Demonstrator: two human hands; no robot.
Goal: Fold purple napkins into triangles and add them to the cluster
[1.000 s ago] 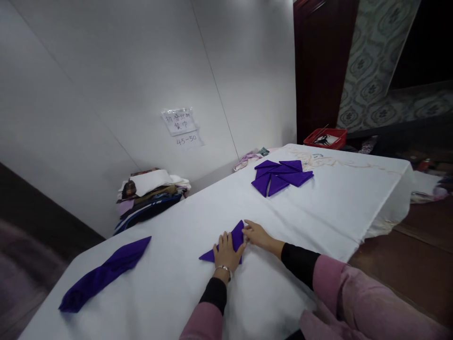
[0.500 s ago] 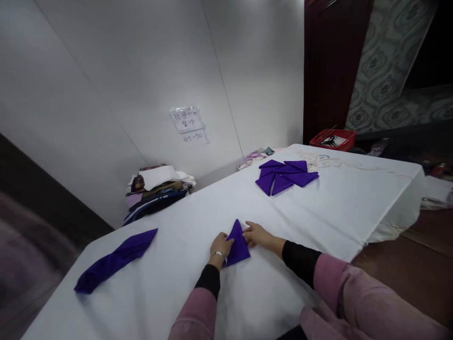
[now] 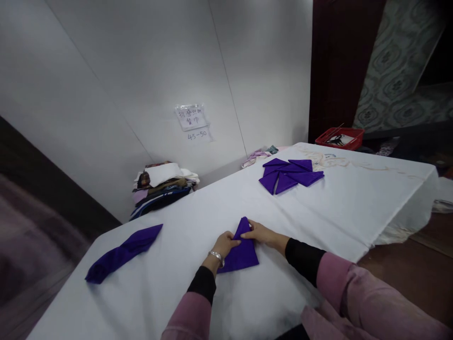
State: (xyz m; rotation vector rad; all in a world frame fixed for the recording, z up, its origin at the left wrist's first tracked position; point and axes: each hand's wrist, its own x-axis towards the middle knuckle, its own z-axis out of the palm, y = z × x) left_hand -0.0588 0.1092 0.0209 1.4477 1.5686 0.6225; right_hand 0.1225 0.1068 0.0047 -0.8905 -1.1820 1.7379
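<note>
A purple cloth napkin [image 3: 242, 257], folded into a tall triangle, lies in front of me on the white-covered table with its point facing away. My left hand [image 3: 225, 245] grips its left side, thumb laid on top and fingers partly hidden by the cloth. At the upper right edge, near the point, my right hand [image 3: 257, 233] pinches the napkin with the thumb on top. Both thumbs are close together over the middle. Off to the left, a long, loosely gathered purple napkin [image 3: 123, 252] rests by itself.
Several folded purple napkins [image 3: 297, 177] overlap farther back on the table [image 3: 339, 203]. Stacked clothes [image 3: 163, 186] stand beyond its far left edge, by the wall. A red basket [image 3: 357, 139] sits past the far right corner. A handwritten sign [image 3: 193, 118] hangs on the wall.
The folded napkin has spread wider at its base and its tip now looks blunter. My right hand has closed onto the upper right edge, its thumb over the cloth. The view has shifted slightly.
</note>
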